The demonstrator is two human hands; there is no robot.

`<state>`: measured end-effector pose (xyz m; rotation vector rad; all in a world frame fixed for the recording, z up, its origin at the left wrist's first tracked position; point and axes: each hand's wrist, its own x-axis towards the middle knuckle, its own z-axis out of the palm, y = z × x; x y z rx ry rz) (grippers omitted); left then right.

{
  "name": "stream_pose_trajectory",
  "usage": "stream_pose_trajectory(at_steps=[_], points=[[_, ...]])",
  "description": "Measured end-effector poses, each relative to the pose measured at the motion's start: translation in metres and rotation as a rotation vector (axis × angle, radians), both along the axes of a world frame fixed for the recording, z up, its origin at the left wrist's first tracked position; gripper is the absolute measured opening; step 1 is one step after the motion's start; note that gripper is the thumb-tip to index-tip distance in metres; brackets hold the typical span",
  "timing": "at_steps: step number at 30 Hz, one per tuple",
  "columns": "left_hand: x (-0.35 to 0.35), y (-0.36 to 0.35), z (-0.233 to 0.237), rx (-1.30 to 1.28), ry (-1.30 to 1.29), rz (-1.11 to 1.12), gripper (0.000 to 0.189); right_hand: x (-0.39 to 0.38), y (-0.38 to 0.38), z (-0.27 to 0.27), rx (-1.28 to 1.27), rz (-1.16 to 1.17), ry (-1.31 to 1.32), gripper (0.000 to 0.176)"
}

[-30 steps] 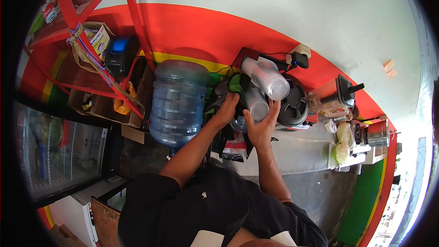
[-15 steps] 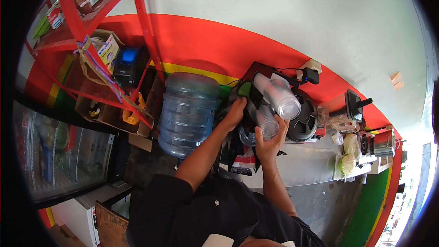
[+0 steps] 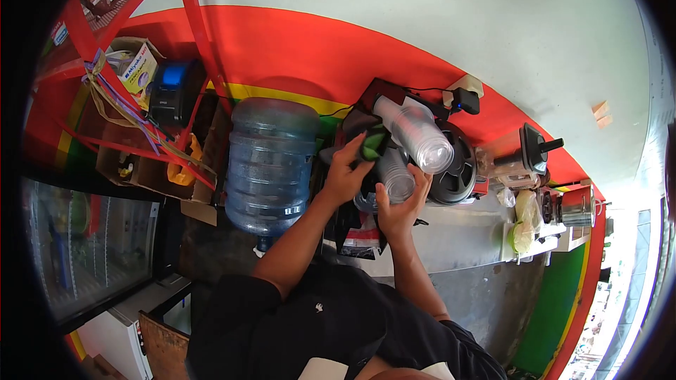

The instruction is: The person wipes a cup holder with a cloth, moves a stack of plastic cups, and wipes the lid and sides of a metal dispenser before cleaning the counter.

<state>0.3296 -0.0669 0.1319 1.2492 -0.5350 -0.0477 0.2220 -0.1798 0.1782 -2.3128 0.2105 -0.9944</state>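
Observation:
My left hand (image 3: 345,172) is closed on a dark pouch with a green inside (image 3: 373,146), whose open end faces me. My right hand (image 3: 403,207) is wrapped round a short stack of clear plastic cups (image 3: 396,181), with the thumb on the near side. Just above it, a longer stack of clear cups (image 3: 419,137) lies slanted, close to my right fingertips. Beneath my hands is a black bag with red and white packaging (image 3: 362,238).
A big blue water bottle (image 3: 271,165) stands left of my arms. Right of the cups are a round black lid (image 3: 453,169), a blender jar (image 3: 524,155) and a metal pot (image 3: 577,207). A red shelf (image 3: 193,21) holds boxes and a black printer (image 3: 171,98).
The view has shifted, moving the scene left. My left hand has drawn the dark pouch nearer, and its green inside now faces me. My right hand still holds the short cup stack.

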Motion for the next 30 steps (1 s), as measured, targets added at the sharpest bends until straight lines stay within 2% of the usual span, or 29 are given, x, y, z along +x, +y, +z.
stream_pose_trajectory(at_steps=[1,4,8,11,13,14,16,19,22,24,26,28,30], points=[[-0.005,0.001,0.006,0.019,-0.113,0.073,0.040,-0.001,0.000,0.000,0.004,0.000,0.007,0.069],[-0.010,-0.001,0.013,0.046,-0.239,0.176,0.044,0.000,0.002,0.003,0.005,0.015,0.008,0.069],[-0.005,0.001,0.012,0.078,-0.157,0.134,0.041,0.001,0.002,0.001,-0.001,0.014,0.002,0.069],[-0.014,0.003,0.031,0.013,-0.198,0.104,0.039,0.001,0.000,-0.001,-0.005,0.006,0.007,0.069],[-0.020,-0.004,0.033,0.059,-0.306,0.112,0.039,0.001,0.000,-0.003,0.002,0.010,-0.006,0.070],[-0.025,-0.009,0.034,0.061,-0.304,0.113,0.039,0.001,0.001,-0.002,0.004,0.011,-0.004,0.070],[-0.031,-0.020,0.034,-0.228,-0.045,0.083,0.035,0.001,0.001,0.000,0.028,0.022,-0.008,0.069],[-0.021,-0.015,0.004,-0.153,0.067,-0.020,0.029,0.000,0.002,0.002,0.012,0.026,-0.002,0.069],[-0.020,-0.009,-0.012,-0.080,0.066,-0.004,0.024,0.000,0.001,0.001,-0.009,0.015,-0.012,0.070],[-0.028,-0.007,-0.012,-0.081,-0.035,-0.002,0.027,0.001,0.000,0.001,-0.012,0.024,-0.019,0.070],[-0.038,-0.007,-0.008,-0.214,0.195,-0.120,0.031,0.000,0.000,-0.001,-0.005,0.025,-0.014,0.070],[-0.030,-0.014,-0.035,-0.171,0.186,-0.189,0.036,0.000,0.001,-0.001,0.022,0.018,-0.005,0.070],[-0.019,-0.025,-0.051,-0.035,-0.095,0.085,0.039,0.002,0.000,-0.002,0.006,0.006,-0.003,0.070]])
